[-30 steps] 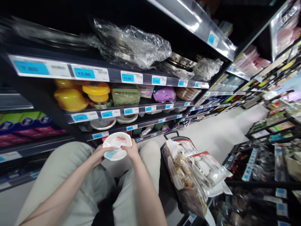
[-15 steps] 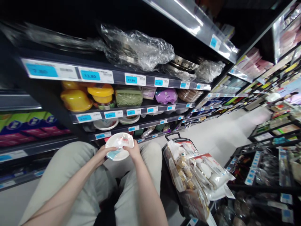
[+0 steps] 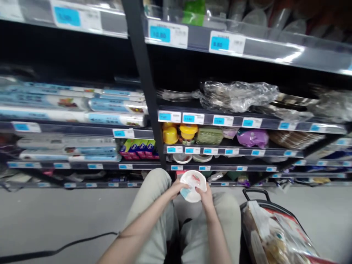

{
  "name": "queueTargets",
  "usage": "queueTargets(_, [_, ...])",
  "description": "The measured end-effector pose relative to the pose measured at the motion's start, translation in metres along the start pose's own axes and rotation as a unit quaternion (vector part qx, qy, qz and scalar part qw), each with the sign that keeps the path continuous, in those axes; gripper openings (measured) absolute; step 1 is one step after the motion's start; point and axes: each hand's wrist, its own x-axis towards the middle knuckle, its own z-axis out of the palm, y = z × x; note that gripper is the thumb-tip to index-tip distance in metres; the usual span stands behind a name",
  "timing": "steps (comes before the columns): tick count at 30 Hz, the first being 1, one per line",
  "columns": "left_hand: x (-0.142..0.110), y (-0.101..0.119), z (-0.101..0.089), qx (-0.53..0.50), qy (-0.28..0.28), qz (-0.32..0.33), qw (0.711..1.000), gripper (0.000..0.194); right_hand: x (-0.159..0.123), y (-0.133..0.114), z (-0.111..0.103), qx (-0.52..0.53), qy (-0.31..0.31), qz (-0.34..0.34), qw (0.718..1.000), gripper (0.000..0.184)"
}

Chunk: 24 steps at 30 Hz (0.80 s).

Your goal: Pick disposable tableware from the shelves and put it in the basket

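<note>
A small white bowl (image 3: 193, 181) with a red print inside and a pale blue label on its rim sits between both my hands, above my knees in light trousers. My left hand (image 3: 176, 188) grips its left edge with curled fingers. My right hand (image 3: 204, 194) pinches its right edge. In front of the bowl a dark shelf unit (image 3: 220, 150) carries yellow lidded containers (image 3: 178, 134), a green box and a purple item, with more white bowls (image 3: 182, 158) one level down.
A shopping basket (image 3: 272, 227) full of wrapped goods stands on the floor at my right. A black upright post (image 3: 143, 80) divides the shelves. Left shelves hold long boxed rolls (image 3: 82, 106). A dark cable (image 3: 55, 249) runs across the grey floor at lower left.
The view has swung left and pulled back, so the shelves now face me squarely and the basket sits at the lower right. Both hands still hold the bowl.
</note>
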Motion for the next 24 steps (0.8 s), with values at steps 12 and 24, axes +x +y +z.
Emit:
queueTargets(12, [0.004, 0.0, -0.002, 0.026, -0.015, -0.001, 1.0, 0.014, 0.002, 0.017, -0.001, 0.04, -0.004, 0.043, 0.998, 0.07])
queueTargets(24, [0.015, -0.008, -0.006, 0.047, -0.02, 0.008, 0.999, 0.019, -0.003, 0.004, 0.001, 0.059, -0.019, 0.072, 0.996, 0.083])
